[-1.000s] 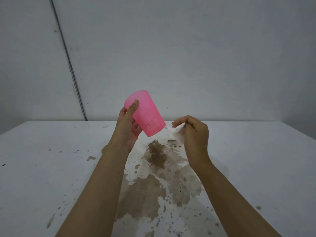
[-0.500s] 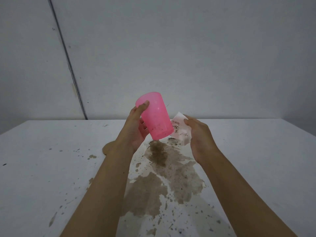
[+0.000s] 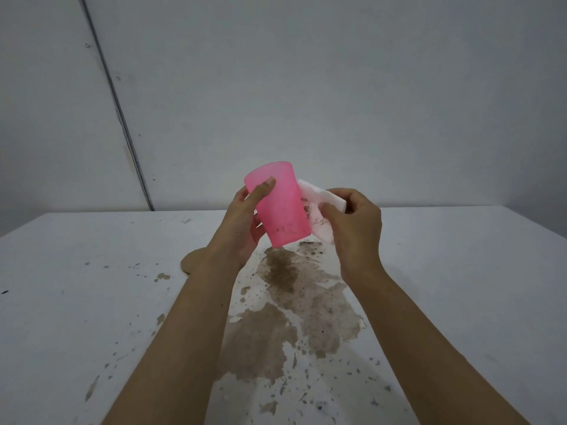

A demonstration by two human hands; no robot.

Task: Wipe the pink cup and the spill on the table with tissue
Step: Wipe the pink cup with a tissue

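My left hand (image 3: 242,222) holds a translucent pink cup (image 3: 280,207) upside down above the table, thumb across its side. Dark specks cling to the cup near its lower rim. My right hand (image 3: 352,228) grips a white tissue (image 3: 319,210) and presses it against the cup's right side; the tissue carries dark stains. Below the cup a brown spill (image 3: 294,308) spreads over the white table (image 3: 76,286) toward me, with specks scattered around it.
A tan patch (image 3: 191,262) lies on the table left of my left wrist. Small brown splashes dot the left and near parts of the table. A grey wall (image 3: 337,102) with a dark vertical cable (image 3: 116,102) stands behind the table's far edge.
The cup has turned more upright and risen slightly. My right hand has brought the tissue up against the cup's right side, unfolding it from a pinch.
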